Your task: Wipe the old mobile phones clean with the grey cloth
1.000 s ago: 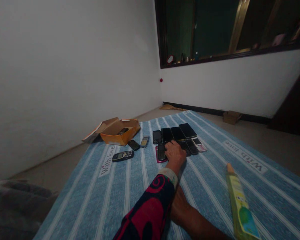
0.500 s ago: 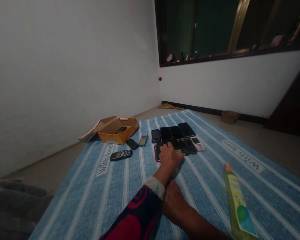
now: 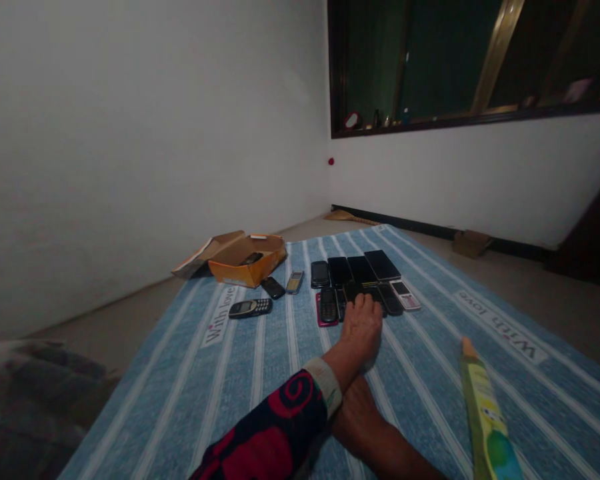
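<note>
My left hand (image 3: 363, 327), in a dark sleeve with red swirls, reaches over the front row of mobile phones. Its fingers are curled and closed on a black mobile phone (image 3: 351, 289), mostly covered by them. Just left lies a black keypad phone (image 3: 328, 305) on top of a pink-edged phone (image 3: 321, 320). To the right are a dark phone (image 3: 391, 300) and a white phone (image 3: 405, 295). Behind them lie several black touchscreen phones (image 3: 383, 265). My right hand (image 3: 355, 410) rests on the cloth beneath my left wrist; its fingers are hidden.
An open orange box (image 3: 245, 273) with a phone inside stands at the back left. Near it lie a black phone (image 3: 273, 288), a silver phone (image 3: 295, 282) and a keypad phone (image 3: 251, 308). At front right a yellow-green bottle (image 3: 487, 413) lies on the striped blue cloth (image 3: 180, 393).
My left hand has moved right, off the black keypad phone on the pink-edged one, to the phones in mid-row. My right hand stays beneath my left wrist. The view has shifted slightly.
</note>
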`<state>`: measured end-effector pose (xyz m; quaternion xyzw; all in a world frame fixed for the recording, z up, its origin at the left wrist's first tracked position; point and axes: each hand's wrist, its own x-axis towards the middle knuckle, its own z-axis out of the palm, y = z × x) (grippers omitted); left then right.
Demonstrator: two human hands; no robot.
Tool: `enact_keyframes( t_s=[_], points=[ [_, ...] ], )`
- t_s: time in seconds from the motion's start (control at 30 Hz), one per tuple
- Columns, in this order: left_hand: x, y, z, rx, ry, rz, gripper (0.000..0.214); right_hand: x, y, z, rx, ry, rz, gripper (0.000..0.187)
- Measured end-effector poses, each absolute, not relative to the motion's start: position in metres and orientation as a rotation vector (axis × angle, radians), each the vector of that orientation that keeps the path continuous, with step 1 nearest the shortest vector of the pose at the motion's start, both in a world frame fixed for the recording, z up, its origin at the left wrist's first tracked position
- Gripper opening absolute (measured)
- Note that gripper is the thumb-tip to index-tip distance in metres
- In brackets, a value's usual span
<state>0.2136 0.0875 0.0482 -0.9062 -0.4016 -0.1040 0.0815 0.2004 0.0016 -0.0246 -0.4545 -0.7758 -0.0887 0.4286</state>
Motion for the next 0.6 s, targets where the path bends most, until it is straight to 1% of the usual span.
enact_keyframes(
  t_s=[0.4, 0.6],
  points=[
    [0.2135, 0.0959, 0.0516, -2.706, -1.285, -0.27, 0.028, 0.1998, 0.0046, -0.0186, -1.183, -1.944, -0.043, 0.033],
    [0.2141, 0.096, 0.054, -2.722, -1.302, -0.277, 0.029, 0.2023, 0.0031, -0.0176, -1.217, -1.926, 0.019, 0.028]
  ],
)
